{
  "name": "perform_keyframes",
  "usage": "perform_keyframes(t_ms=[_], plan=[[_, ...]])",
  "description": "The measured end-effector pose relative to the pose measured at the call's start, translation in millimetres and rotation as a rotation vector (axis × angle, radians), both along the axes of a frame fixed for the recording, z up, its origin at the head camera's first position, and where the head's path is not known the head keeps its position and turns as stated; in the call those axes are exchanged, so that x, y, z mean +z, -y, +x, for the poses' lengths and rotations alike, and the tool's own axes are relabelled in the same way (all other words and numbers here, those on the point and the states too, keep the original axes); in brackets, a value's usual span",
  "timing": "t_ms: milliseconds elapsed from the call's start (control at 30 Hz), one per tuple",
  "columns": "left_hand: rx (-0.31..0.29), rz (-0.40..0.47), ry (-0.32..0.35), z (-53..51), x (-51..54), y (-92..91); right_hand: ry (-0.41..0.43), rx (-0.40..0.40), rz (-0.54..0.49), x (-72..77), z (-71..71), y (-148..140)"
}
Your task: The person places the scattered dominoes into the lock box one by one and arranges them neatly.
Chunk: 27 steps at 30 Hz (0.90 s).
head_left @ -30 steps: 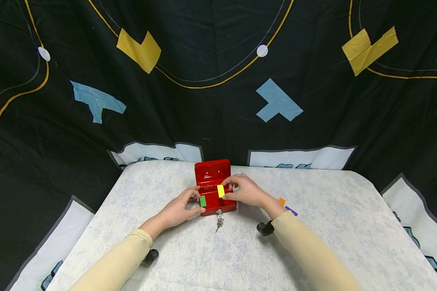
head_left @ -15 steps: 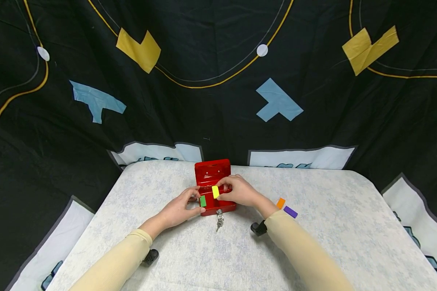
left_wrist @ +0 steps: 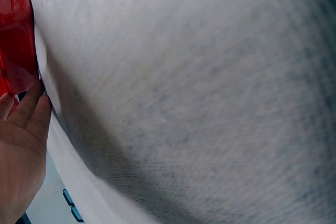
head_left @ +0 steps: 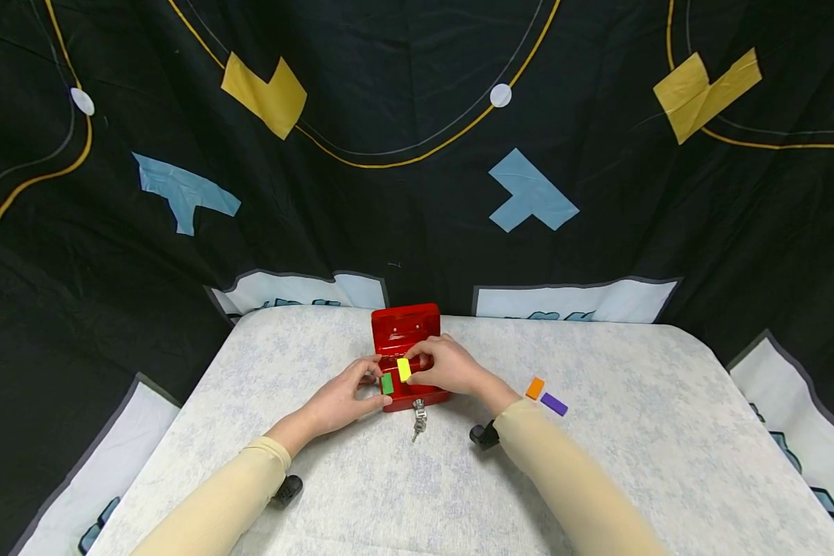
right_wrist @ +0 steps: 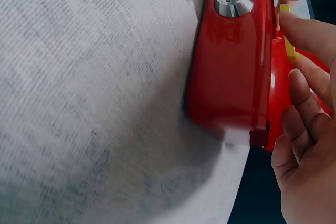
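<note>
The red metal box (head_left: 413,399) stands with its lid raised, a lock and keys (head_left: 420,418) at its front. Over its left part, my left hand (head_left: 340,399) has a green block (head_left: 387,384) between finger and thumb; the other fingers, in the left wrist view, lie against the box's end. My right hand (head_left: 452,368) pinches a yellow block (head_left: 404,370) above the inside of the box, a short distance right of the green one. The right wrist view shows the yellow block (right_wrist: 288,32) edge-on between thumb and finger, beside the box wall (right_wrist: 228,72).
An orange block (head_left: 535,388) and a purple block (head_left: 554,404) lie on the pale patterned tablecloth (head_left: 639,432), to the right of my right forearm. A dark curtain (head_left: 417,224) with coloured tape hangs behind the table.
My right hand has carried the yellow block left, closer to the green one. The orange and purple blocks show more fully as the right arm shifts. My left hand has stayed in place.
</note>
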<state>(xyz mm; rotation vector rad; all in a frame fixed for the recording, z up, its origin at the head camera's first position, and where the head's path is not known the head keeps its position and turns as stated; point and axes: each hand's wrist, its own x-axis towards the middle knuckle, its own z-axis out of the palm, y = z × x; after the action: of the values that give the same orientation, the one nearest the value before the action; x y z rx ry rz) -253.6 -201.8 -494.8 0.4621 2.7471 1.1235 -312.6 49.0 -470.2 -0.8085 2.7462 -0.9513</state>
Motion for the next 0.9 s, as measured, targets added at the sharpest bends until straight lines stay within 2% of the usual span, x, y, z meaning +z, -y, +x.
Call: perform_keyframes(t_ms=[400,700,900], plan=[[0.004,0.003,0.006,-0.2,0.0,-0.3,-0.06,0.021,0.098,-6.6,-3.4,11.6],[0.011,-0.005,0.007,-0.6,-0.7,0.2,-0.184,0.059,0.249,-10.4,-4.9,17.3],[0.017,-0.017,0.015,-1.4,-0.5,-0.4,-0.183,0.044,0.304,-10.6,-3.3,20.6]])
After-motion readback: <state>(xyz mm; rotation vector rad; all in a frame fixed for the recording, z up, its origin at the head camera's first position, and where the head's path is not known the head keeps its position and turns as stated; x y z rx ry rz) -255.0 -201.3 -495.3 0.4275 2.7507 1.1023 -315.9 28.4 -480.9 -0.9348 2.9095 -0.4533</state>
